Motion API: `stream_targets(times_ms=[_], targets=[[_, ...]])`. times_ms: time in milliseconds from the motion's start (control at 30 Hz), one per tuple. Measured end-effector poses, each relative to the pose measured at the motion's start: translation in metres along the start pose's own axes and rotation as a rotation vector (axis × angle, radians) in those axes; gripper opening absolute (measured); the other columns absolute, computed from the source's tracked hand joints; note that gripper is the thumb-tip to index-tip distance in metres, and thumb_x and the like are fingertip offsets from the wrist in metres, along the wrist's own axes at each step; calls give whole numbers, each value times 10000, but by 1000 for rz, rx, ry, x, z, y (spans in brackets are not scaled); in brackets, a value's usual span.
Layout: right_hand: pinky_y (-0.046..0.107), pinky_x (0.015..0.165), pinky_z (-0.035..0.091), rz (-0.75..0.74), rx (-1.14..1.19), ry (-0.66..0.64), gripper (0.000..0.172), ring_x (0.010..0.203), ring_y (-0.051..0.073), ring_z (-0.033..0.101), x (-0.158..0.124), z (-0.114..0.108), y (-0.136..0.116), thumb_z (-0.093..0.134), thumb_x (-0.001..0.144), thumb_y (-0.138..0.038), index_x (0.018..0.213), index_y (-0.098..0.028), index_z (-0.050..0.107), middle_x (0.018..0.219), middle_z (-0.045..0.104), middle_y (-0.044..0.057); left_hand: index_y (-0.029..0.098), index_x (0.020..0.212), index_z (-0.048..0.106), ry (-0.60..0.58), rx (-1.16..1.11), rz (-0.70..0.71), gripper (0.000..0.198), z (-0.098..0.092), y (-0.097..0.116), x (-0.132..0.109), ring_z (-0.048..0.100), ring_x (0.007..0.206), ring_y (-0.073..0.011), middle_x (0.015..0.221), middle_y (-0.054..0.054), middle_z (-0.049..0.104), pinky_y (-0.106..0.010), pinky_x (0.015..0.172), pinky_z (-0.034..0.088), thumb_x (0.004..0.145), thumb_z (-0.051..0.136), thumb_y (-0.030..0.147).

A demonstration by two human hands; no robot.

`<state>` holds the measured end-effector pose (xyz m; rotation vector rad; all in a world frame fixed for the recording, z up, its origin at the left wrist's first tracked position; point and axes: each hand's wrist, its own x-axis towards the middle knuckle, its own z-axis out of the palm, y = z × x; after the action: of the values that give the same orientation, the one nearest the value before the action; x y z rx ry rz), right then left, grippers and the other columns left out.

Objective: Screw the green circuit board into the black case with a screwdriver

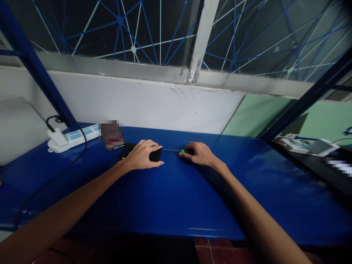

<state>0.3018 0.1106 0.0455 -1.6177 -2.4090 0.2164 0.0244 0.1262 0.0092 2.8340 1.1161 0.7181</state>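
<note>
My left hand (143, 154) is closed over a black box-like object (156, 155), with the thumb on its near side and fingers over the top. A bit of yellow shows at its left end. My right hand (200, 153) grips a screwdriver (182, 151) by its green and black handle, which the fingers partly cover. The thin metal shaft lies level and points left, its end close to the right side of the black object. Whether the tip touches it I cannot tell.
On the blue table (165, 198), a white power strip (79, 137) with a plugged-in adapter and black cable lies at left. Beside it is a dark, blurred-out item (112, 135). Blue posts rise at both sides. Electronics (316, 146) lie at far right, before a green panel (258, 113).
</note>
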Motion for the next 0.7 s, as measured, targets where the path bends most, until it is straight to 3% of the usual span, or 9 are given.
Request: stream_targets(times_ms=[133,333,467,567,700], targets=[[273,568,275,-7,-17,5,363,677,144,503,2,3,2,688,800,-543,784,-181,663,854,656,59,200,1276,664,1,-2,3,621,0,0,0,605,1127,-315,1204,-124,686,-490,952,432,809,661,609],[267,549,250,32,50,10,255,582,121,446,1,7,-1,717,781,-412,821,-197,585,674,594,-6,196,1262,672,7,-23,-5,623,-1,0,0,610,1117,-304,1192,-118,690,-479,943,443,798,676,613],[267,562,257,15,106,-5,290,600,124,484,0,6,-4,724,781,-448,888,-200,621,707,626,1,207,1269,669,-1,-26,-6,626,-1,0,0,606,1121,-305,1196,-115,688,-488,949,443,801,672,622],[278,558,256,20,114,10,367,581,125,479,-1,3,-6,634,839,-553,844,-188,674,671,625,16,212,1270,668,-10,-30,-12,629,-1,0,0,605,1124,-305,1203,-117,684,-485,943,449,802,668,631],[295,554,239,41,131,5,404,532,116,432,-2,-2,-5,544,899,-536,810,-187,729,593,585,9,216,1281,662,-22,-35,-19,636,-2,1,0,603,1128,-308,1215,-118,679,-487,939,455,802,666,635]])
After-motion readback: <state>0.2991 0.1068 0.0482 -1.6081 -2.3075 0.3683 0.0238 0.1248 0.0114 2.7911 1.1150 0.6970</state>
